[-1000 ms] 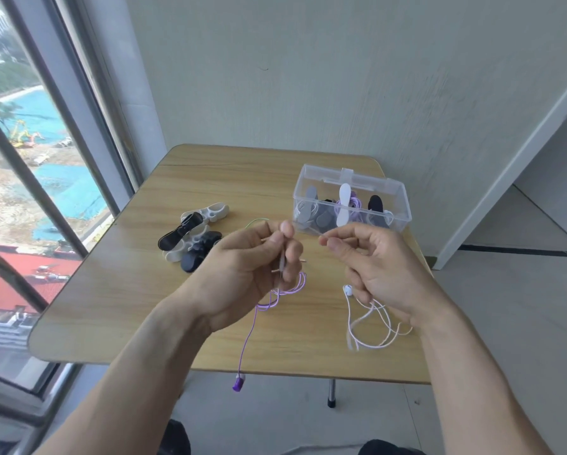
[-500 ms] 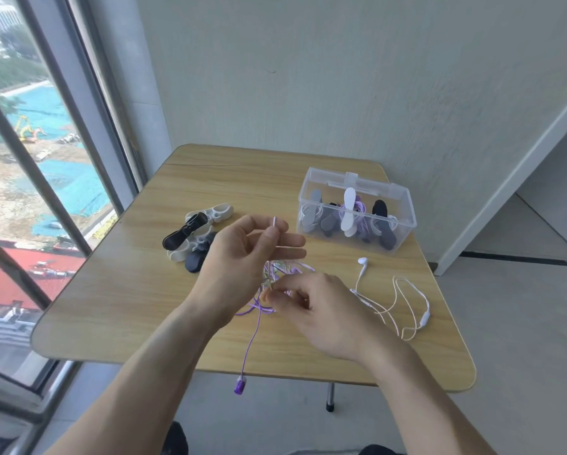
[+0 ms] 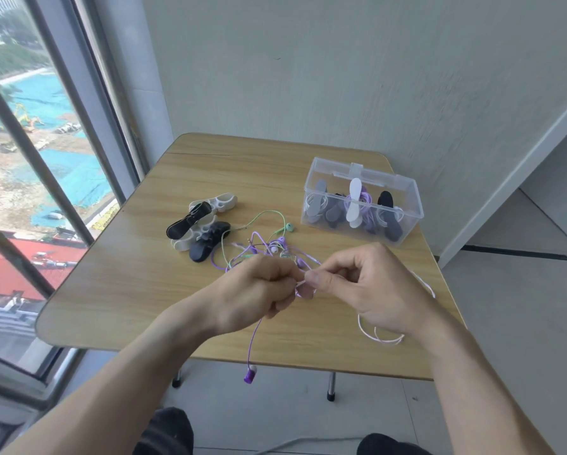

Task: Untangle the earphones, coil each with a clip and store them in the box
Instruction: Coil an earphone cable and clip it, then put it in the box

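Observation:
A tangle of purple earphones [image 3: 269, 249] and green earphones [image 3: 265, 215] lies mid-table. My left hand [image 3: 259, 290] and my right hand [image 3: 367, 287] meet above the table's front half, both pinching the purple cord between them. One purple end [image 3: 249, 376] hangs below the table edge. White earphones [image 3: 382, 336] lie under and right of my right hand, partly hidden. A pile of black, white and dark clips [image 3: 201, 229] sits left of the tangle. The clear plastic box [image 3: 407, 192] at the back right holds several coiled, clipped earphones.
The wooden table [image 3: 117, 284] stands in a corner, with a large window to the left and a grey wall behind. Its front edge is close to my body; floor shows below and to the right.
My left hand dropped from a raised position to the table's front half. My right hand moved right and up to meet it, and both now pinch the purple cord together.

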`<action>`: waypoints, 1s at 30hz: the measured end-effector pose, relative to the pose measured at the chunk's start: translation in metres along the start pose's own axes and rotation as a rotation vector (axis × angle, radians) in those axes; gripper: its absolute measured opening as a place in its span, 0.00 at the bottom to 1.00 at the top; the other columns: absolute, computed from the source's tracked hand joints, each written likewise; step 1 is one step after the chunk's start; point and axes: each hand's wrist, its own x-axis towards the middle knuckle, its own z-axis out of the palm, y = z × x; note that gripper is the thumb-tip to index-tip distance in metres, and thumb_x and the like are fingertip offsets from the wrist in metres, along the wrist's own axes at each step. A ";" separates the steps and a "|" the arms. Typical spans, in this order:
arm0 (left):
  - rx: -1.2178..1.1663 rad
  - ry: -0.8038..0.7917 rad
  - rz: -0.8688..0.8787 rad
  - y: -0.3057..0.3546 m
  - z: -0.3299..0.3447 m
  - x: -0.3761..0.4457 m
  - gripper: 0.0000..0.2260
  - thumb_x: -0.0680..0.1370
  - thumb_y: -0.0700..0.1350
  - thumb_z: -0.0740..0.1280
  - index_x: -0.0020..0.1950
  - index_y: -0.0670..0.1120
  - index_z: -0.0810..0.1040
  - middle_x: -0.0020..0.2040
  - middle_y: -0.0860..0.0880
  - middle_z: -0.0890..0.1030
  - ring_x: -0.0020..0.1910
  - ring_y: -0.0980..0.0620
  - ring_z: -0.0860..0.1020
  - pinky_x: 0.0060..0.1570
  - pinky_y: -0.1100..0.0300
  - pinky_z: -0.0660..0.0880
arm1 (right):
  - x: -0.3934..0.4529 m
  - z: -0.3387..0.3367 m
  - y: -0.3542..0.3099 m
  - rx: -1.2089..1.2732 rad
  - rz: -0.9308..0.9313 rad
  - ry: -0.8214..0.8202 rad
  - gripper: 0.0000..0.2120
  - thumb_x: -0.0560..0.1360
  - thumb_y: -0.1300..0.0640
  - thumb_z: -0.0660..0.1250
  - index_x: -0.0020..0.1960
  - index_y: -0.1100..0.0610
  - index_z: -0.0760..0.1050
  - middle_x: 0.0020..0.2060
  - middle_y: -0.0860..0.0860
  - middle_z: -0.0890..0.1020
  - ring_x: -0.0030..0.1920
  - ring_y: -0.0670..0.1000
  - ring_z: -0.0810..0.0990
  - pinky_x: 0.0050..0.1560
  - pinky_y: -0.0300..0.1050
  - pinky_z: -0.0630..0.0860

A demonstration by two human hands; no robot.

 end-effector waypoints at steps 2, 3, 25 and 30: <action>-0.081 -0.063 -0.063 0.000 0.000 -0.001 0.08 0.76 0.40 0.59 0.41 0.43 0.77 0.30 0.49 0.73 0.29 0.52 0.70 0.27 0.66 0.64 | 0.000 0.002 0.001 -0.006 -0.007 0.042 0.10 0.74 0.48 0.75 0.38 0.52 0.85 0.25 0.42 0.74 0.28 0.42 0.66 0.31 0.36 0.63; -0.125 -0.076 -0.063 0.000 0.000 -0.002 0.07 0.75 0.40 0.60 0.39 0.44 0.76 0.31 0.46 0.74 0.30 0.50 0.72 0.26 0.63 0.64 | 0.000 0.003 0.002 0.000 -0.008 0.062 0.10 0.73 0.48 0.75 0.38 0.53 0.85 0.25 0.42 0.72 0.28 0.43 0.65 0.30 0.35 0.62; -0.180 0.539 0.220 -0.006 0.003 -0.005 0.07 0.83 0.37 0.61 0.52 0.39 0.79 0.45 0.46 0.87 0.45 0.50 0.86 0.37 0.65 0.77 | -0.028 0.069 0.000 -0.142 -0.091 0.047 0.22 0.81 0.47 0.66 0.32 0.56 0.67 0.27 0.48 0.61 0.31 0.48 0.59 0.32 0.41 0.59; 0.210 0.323 0.271 -0.011 0.011 -0.015 0.10 0.83 0.37 0.57 0.49 0.45 0.77 0.34 0.56 0.80 0.35 0.55 0.76 0.40 0.62 0.73 | -0.031 0.071 -0.005 -0.083 -0.126 0.010 0.12 0.78 0.52 0.70 0.36 0.50 0.78 0.24 0.49 0.66 0.27 0.47 0.62 0.30 0.35 0.61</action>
